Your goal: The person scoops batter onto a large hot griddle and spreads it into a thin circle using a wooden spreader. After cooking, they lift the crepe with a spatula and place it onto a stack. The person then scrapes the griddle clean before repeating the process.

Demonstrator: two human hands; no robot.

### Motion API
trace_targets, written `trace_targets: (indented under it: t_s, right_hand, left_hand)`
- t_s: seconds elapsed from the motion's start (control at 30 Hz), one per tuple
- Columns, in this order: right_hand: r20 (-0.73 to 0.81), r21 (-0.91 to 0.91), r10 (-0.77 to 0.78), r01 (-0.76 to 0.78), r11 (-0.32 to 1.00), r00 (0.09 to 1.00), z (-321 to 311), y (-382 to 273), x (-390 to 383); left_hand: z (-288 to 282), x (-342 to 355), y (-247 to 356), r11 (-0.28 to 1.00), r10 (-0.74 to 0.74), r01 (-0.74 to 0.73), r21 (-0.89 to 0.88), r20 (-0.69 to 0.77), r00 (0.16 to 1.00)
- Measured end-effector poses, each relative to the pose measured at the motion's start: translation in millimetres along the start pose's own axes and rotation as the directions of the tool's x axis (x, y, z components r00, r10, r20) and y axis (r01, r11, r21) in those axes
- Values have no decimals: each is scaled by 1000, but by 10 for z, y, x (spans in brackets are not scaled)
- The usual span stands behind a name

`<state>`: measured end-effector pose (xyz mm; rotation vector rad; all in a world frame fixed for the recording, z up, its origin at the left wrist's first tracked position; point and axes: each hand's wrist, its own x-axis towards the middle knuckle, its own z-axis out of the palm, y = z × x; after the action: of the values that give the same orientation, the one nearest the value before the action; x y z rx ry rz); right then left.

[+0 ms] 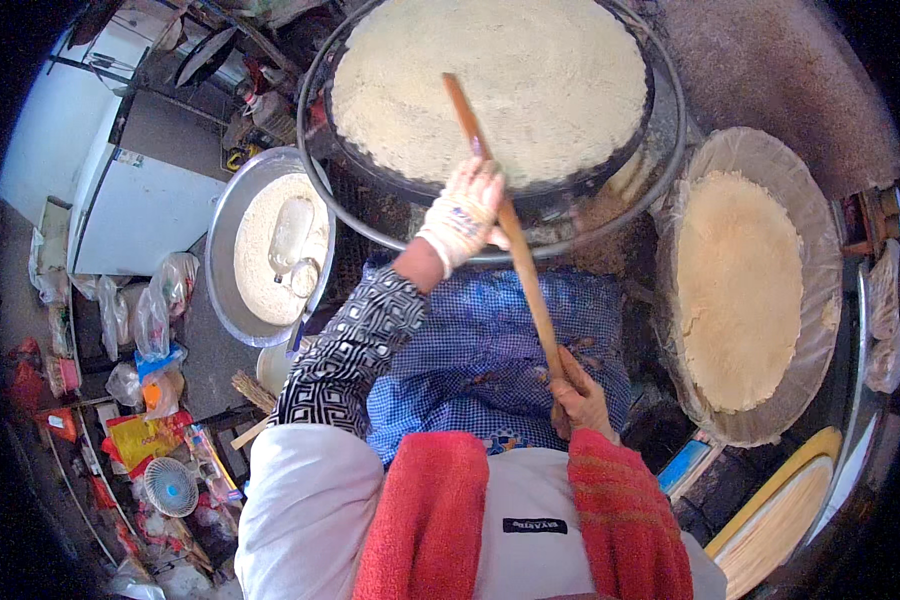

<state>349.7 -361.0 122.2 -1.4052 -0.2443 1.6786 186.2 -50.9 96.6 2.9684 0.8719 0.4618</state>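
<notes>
A long wooden spatula (528, 270) slants from near my body up over a large round griddle (630, 150). Its flat, darker end lies above a wide, pale crepe-like layer of batter (490, 60) covering the griddle. My left hand (462, 215), in a white glove, is closed round the middle of the spatula at the griddle's near edge. Lower down and to the right, my bare right hand (582, 398) grips the handle's near end. My left arm wears a black-and-white patterned sleeve (350, 345).
A metal ring (370, 232) surrounds the griddle. On the left stands a metal basin (220, 270) of pale batter with a scoop (292, 235) in it. To the right is a plastic-lined basin (820, 300) of beige dough-like mass. A small fan (171, 487) sits among bags at lower left.
</notes>
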Motion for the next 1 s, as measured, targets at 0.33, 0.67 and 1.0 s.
trace_targets:
  t_s: [0.33,0.67,1.0]
  right_hand:
    - [342,-223,-242,329,918,908,632,-135,890]
    - [-328,-190,-518,483,855,790,372,38,362]
    - [140,2,-215,216,976,967,620,-808,807]
  left_hand:
    - [-408,-908,-1168,937,-254,245,249,4,967]
    - [-212,1306,-215,929,356,-363,-69,-102,929]
    - [-152,1159,-1222,978,48,-90,188,218,975]
